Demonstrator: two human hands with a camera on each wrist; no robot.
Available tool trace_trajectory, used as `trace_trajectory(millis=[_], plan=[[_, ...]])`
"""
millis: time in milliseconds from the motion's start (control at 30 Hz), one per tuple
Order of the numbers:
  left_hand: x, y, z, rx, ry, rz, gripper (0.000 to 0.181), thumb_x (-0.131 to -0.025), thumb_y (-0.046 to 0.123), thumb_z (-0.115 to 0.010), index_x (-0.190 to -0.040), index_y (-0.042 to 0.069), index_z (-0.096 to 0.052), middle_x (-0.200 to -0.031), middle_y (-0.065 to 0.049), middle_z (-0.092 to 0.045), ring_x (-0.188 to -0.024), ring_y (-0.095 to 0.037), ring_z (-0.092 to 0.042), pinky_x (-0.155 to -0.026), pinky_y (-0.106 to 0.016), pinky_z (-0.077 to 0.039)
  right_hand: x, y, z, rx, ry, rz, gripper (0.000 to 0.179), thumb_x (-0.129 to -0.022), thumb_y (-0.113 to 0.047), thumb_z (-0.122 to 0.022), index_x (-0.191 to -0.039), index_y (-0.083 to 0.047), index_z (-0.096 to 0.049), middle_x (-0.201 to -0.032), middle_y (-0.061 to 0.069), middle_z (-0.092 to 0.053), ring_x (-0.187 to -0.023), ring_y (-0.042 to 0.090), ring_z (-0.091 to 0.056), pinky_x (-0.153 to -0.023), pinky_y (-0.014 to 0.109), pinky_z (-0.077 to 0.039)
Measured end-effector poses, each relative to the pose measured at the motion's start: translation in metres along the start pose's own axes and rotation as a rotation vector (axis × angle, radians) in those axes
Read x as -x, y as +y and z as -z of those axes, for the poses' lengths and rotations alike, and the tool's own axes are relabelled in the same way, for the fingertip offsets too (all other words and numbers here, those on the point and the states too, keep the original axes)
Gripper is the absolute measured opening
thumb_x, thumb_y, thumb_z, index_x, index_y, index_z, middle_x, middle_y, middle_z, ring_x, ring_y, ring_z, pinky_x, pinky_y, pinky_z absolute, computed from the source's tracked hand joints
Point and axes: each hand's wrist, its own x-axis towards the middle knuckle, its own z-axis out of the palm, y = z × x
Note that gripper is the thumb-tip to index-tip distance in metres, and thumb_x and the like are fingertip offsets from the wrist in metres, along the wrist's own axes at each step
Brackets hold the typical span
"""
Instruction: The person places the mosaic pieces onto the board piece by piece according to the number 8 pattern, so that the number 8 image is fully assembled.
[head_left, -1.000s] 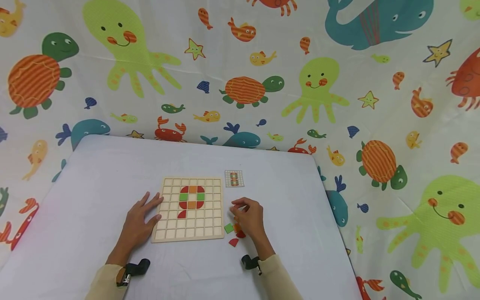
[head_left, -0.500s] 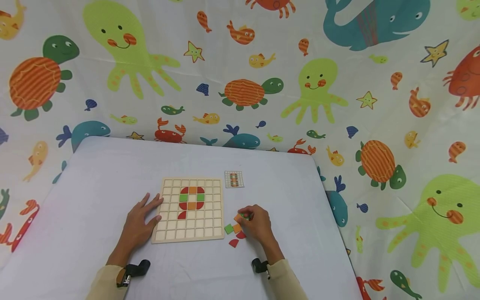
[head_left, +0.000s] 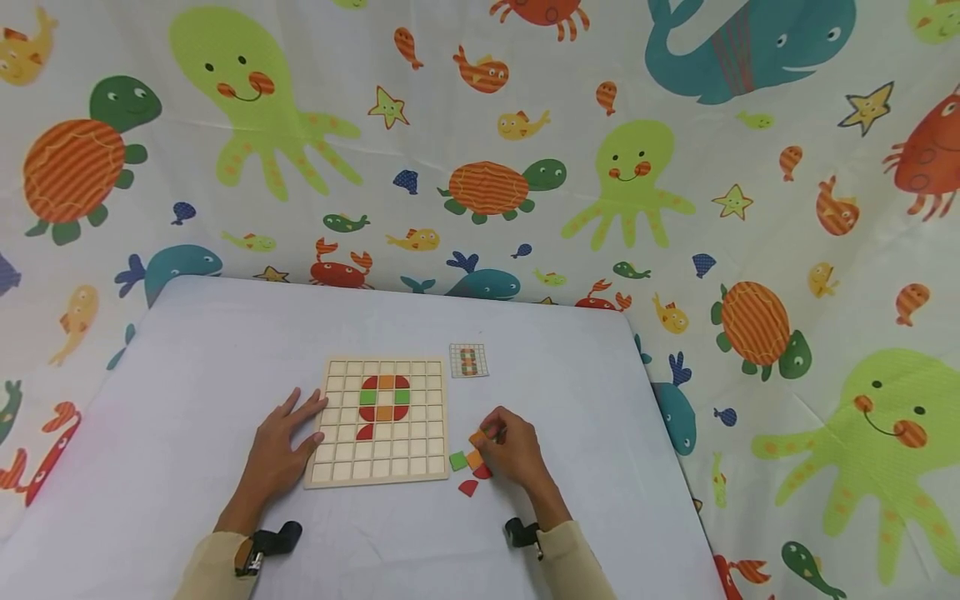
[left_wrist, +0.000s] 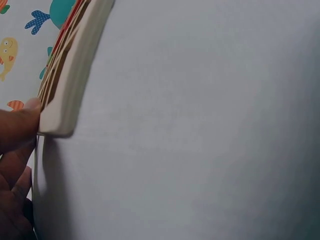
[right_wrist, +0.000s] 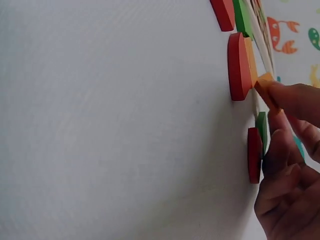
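Pale wooden square grid board flat on the desk, red, orange and green tiles forming a ring in its cells; and right of it, a tilted orange square tile, pinched by the right grip!

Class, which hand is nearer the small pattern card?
Right. The right hand pinches an orange tile below the card in the head view; the left hand is across the grid board, at its left edge.

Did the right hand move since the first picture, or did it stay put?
Yes. In the head view, the right hand has moved a little right, away from the board, and slightly lower in the picture.
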Motion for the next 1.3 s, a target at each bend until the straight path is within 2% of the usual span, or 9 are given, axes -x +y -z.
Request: trace_trajectory(millis=[300, 533, 700, 967, 1300], plan=[[-0.001, -0.001, -0.001, -0.008, 0.000, -0.003, 0.057, -0.094, 0.005, -0.074, -0.149, 0.008, -0.060, -0.161, -0.022, -0.049, -0.156, -0.054, -0.031, -0.122, -0.076, -0.024, 0.000, -0.011, -0.005, -0.183, -0.025, 0.002, 0.016, -0.092, -0.015, -0.084, -0.103, -0.021, -0.075, -0.086, 0.002, -0.068, -0.066, 0.012, -0.052, -0.055, 0.020, -0.045], [-0.002, -0.001, -0.001, -0.010, 0.001, -0.003, 0.056, -0.094, 0.005, -0.074, -0.148, 0.007, -0.060, -0.161, -0.022, -0.050, -0.156, -0.054, -0.032, -0.122, -0.076, -0.024, -0.005, -0.034, -0.025, -0.249, -0.023, 0.001, 0.014, -0.091, -0.017, -0.084, -0.101, -0.022, -0.075, -0.086, -0.001, -0.069, -0.065, 0.010, -0.053, -0.051, 0.020, -0.044], [-0.001, -0.002, -0.001, -0.009, -0.001, 0.004, 0.057, -0.094, 0.006, -0.075, -0.149, 0.009, -0.059, -0.162, -0.021, -0.049, -0.156, -0.054, -0.032, -0.122, -0.077, -0.024, -0.012, -0.051, -0.044, -0.257, -0.004, 0.036, 0.013, -0.090, -0.018, -0.086, -0.099, -0.020, -0.076, -0.083, -0.001, -0.071, -0.061, 0.007, -0.051, -0.051, 0.019, -0.044], [-0.002, -0.002, 0.000, -0.007, 0.003, 0.002, 0.057, -0.094, 0.007, -0.075, -0.149, 0.010, -0.060, -0.162, -0.021, -0.050, -0.155, -0.054, -0.033, -0.121, -0.078, -0.026, -0.019, -0.083, -0.074, -0.203, -0.012, 0.032, 0.013, -0.088, -0.018, -0.088, -0.095, -0.021, -0.077, -0.077, -0.007, -0.071, -0.063, 0.006, -0.051, -0.055, 0.019, -0.042], [-0.002, -0.005, -0.001, -0.005, 0.003, -0.007, 0.058, -0.093, 0.005, -0.075, -0.149, 0.009, -0.060, -0.161, -0.021, -0.050, -0.155, -0.054, -0.033, -0.121, -0.077, -0.025, -0.025, -0.104, -0.106, 0.000, 0.007, -0.021, 0.015, -0.088, -0.022, -0.088, -0.091, -0.024, -0.074, -0.073, -0.015, -0.063, -0.068, 0.002, -0.054, -0.063, 0.022, -0.041]])
